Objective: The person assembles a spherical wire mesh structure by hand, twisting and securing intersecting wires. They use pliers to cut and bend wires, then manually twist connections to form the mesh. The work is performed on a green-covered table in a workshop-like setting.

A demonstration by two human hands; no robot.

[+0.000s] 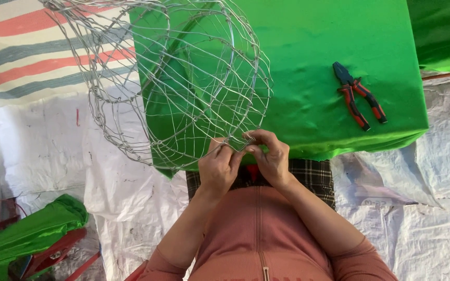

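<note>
Right now both hands meet at the lower rim of a round wire-mesh frame (183, 83), a cage of thin silvery wire that fills the upper middle of the frame and leans out past the left edge of the green-covered table (329, 47). The left hand (219, 167) and the right hand (271, 156) are side by side, nearly touching, each with fingertips pinched on the wire at one joint near the frame's bottom edge. The likeliest trouble, as I judge it, is a cut wire end springing loose and pricking bare fingers, since the strand is stiff and the grip is fingertip-only. The frame also hangs partly off the table, so a strong pull could tip or roll it toward the white sheeting (105, 171) at lower left. Bending by hand may leave the joint slack; the red-handled pliers (359, 96) lie well apart, at the right of the table, out of quick reach.
</note>
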